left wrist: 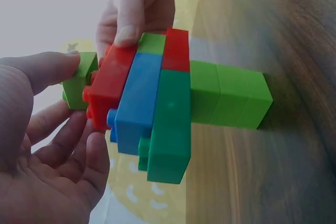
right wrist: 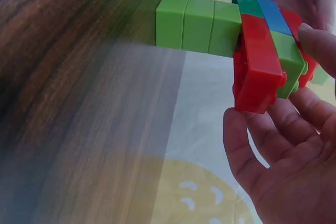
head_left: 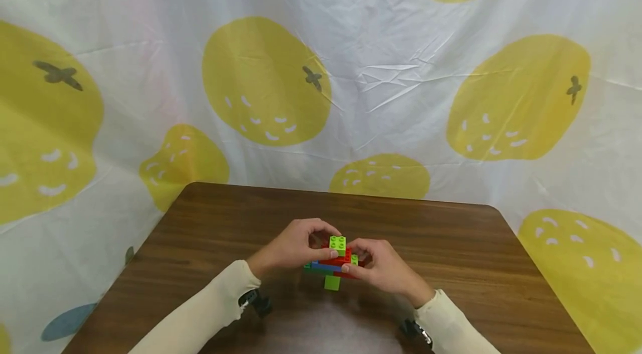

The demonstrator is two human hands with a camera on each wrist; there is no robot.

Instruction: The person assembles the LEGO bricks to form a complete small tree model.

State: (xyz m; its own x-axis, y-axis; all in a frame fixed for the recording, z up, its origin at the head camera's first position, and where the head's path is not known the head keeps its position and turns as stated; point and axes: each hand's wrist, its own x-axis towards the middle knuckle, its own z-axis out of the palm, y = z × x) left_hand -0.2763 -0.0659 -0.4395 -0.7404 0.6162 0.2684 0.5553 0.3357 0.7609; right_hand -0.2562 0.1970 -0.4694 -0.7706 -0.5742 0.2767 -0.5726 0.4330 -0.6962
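A tower of toy building bricks stands upright on the table. Its stem is several light green bricks. Above them lie a dark green brick beside a red brick, then a blue brick beside a light green one, then an upper red brick. My left hand pinches a topmost light green brick between thumb and fingers. That brick sits slightly tilted over the red studs; full seating cannot be told. My right hand grips the tower's right side, thumb against the upper red brick.
The brown wooden table spreads around the tower, with rounded far corners. Behind and beside it hangs a white curtain printed with yellow fruit. Each wrist wears a small black camera.
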